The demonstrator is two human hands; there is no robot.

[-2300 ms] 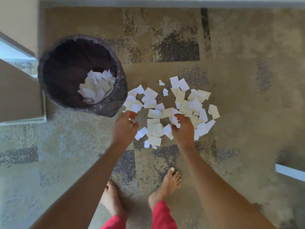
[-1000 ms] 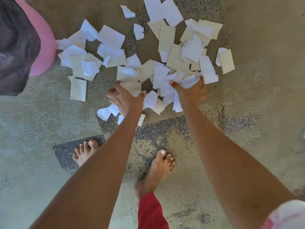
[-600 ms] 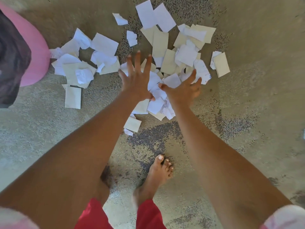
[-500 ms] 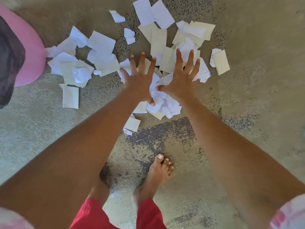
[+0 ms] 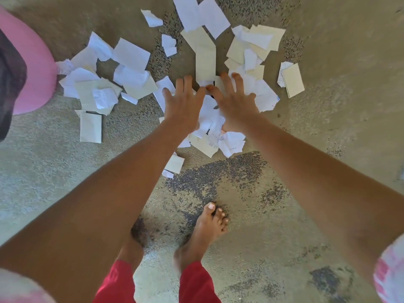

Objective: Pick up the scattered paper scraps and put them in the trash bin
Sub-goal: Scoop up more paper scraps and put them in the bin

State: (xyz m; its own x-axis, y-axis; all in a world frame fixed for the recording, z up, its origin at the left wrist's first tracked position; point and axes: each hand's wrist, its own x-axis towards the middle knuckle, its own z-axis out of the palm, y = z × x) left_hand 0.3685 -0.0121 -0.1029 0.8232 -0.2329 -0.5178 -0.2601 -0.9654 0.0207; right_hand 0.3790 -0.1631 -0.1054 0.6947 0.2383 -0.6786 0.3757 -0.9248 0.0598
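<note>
Several white and cream paper scraps (image 5: 131, 55) lie scattered on the patterned carpet across the upper half of the view. My left hand (image 5: 183, 103) and my right hand (image 5: 235, 99) lie side by side over the middle of the pile, fingers spread and straight, palms down on the scraps. A bunched heap of scraps (image 5: 215, 136) sits under and just behind both hands. The pink trash bin (image 5: 35, 71) with its dark liner shows only partly at the left edge, with scraps touching its side.
The carpet (image 5: 328, 127) is beige with dark speckled patches. My bare right foot (image 5: 203, 235) stands behind the pile, and red trouser legs (image 5: 196, 283) show at the bottom. Loose scraps (image 5: 291, 79) lie to the right of my hands.
Both hands had been gripping scraps, then opened and spread flat over the pile. Since half a second ago they have drawn closer together, index fingers almost touching.
</note>
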